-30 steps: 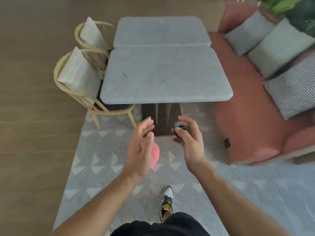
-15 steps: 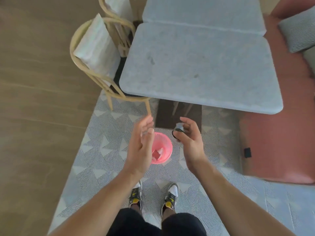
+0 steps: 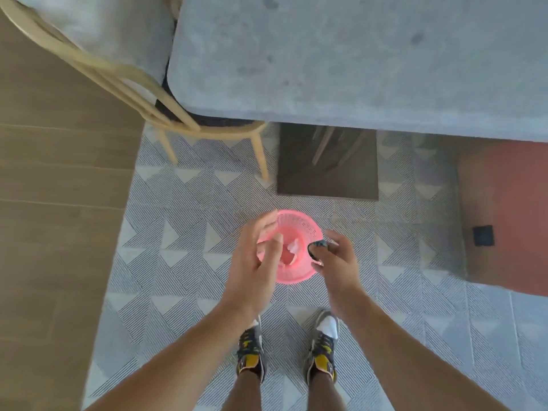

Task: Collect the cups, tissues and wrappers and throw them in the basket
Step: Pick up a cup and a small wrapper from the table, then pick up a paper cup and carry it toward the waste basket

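Our right hand (image 3: 338, 262) pinches a dark crumpled wrapper (image 3: 316, 248) between thumb and fingertips, over the right rim of the pink basket (image 3: 299, 218). Our left hand (image 3: 255, 262) holds nothing. Its fingers are straight and lie loosely side by side, with the palm turned toward the right hand, and they cover the basket's left rim from our view. Between the two hands the basket's mouth is uncovered, and white tissue (image 3: 293, 247) lies inside. We cannot tell how high the hands are above the rim.

The basket stands on the patterned rug (image 3: 178, 247), just ahead of our shoes (image 3: 323, 342). Beyond it, near but apart, is the dark table base (image 3: 327, 164). The grey tabletop (image 3: 355, 54) overhangs the base, and its near edge runs across the view. A wooden chair (image 3: 178, 120) is tucked in at the table's left corner, with one leg on the rug just left of the base. A red sofa (image 3: 504, 203) borders the rug on the right, well apart from the basket, and wooden floor (image 3: 59, 173) lies to the left. Bare rug surrounds the basket. Both forearms reach forward from the lower corners and converge on it.
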Tool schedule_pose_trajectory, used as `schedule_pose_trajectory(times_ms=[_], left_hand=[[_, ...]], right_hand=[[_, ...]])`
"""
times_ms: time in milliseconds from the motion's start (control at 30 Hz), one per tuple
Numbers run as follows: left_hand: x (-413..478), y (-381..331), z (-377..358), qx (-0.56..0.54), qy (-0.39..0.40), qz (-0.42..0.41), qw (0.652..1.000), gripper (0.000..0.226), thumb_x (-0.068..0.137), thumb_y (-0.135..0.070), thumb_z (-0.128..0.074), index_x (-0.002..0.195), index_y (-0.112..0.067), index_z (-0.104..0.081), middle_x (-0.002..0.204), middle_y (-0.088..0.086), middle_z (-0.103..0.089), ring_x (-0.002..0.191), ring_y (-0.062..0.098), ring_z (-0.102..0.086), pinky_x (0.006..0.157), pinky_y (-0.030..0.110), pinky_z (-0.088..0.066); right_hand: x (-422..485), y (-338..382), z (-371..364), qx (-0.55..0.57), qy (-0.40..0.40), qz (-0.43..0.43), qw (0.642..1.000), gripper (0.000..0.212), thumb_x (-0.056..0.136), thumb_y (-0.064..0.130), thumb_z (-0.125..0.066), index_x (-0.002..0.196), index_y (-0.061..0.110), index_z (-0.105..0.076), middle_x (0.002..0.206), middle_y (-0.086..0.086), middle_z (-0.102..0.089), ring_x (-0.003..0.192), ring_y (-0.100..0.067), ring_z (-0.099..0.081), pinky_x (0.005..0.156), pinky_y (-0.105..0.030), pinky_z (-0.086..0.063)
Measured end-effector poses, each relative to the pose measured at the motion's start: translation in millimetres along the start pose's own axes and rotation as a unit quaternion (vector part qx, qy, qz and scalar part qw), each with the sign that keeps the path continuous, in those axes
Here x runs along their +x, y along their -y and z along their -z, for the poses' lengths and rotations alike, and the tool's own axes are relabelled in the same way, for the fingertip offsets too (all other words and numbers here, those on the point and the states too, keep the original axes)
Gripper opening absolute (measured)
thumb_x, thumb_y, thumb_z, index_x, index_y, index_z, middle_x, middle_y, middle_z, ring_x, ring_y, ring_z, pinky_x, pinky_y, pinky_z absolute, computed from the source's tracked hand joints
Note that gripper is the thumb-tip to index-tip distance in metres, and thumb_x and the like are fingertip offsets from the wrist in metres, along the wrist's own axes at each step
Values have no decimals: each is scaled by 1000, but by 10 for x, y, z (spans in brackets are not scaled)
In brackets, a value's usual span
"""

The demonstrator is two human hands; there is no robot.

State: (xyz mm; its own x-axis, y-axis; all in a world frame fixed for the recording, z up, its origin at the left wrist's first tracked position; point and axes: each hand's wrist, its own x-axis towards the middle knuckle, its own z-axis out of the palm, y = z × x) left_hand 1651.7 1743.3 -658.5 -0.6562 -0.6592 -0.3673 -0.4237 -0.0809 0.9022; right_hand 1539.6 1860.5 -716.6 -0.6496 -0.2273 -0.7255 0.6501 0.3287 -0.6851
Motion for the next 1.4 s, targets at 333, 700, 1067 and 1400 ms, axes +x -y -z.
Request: schedule_pose_trajectory(times_ms=[333,700,1067,1400], left_hand=[[593,1674,-245,18,-16,50,998,46,101,-49,-46,145,-35,-50,145,-13,-58,135,2,-55,112,38,-51],[658,1882,-252,51,-20,74,996,39,109,-33,-50,147,-30,-52,140,-16,-59,130,-6,-55,93,10,-46],[682,1138,-236,7,-17,18,1000,32,109,-26,-52,132,-48,-52,137,-21,-58,128,-9,-56,94,6,-47],[148,-295,1,-32,15,-83,996,46,101,-35,-48,146,-27,-54,148,-14,-57,139,0,-53,108,13,-42]], right_hand=[[1379,-1240,-225,-48,-22,-105,993,37,96,24,-75,129,20,-59,104,1,-71,99,-17,-66,102,-48,-56],[1729,-1471,-260,-19,-21,-172,985,43,94,38,-77,130,21,-60,121,-5,-65,118,-26,-63,95,-44,-61],[1195,-756,-64,-49,-26,-53,997,31,103,34,-62,131,21,-61,117,1,-66,110,-19,-65,84,-34,-58],[-328,653,84,47,-4,166,985,15,103,28,-61,115,30,-70,115,3,-70,107,-10,-68,92,-38,-57]])
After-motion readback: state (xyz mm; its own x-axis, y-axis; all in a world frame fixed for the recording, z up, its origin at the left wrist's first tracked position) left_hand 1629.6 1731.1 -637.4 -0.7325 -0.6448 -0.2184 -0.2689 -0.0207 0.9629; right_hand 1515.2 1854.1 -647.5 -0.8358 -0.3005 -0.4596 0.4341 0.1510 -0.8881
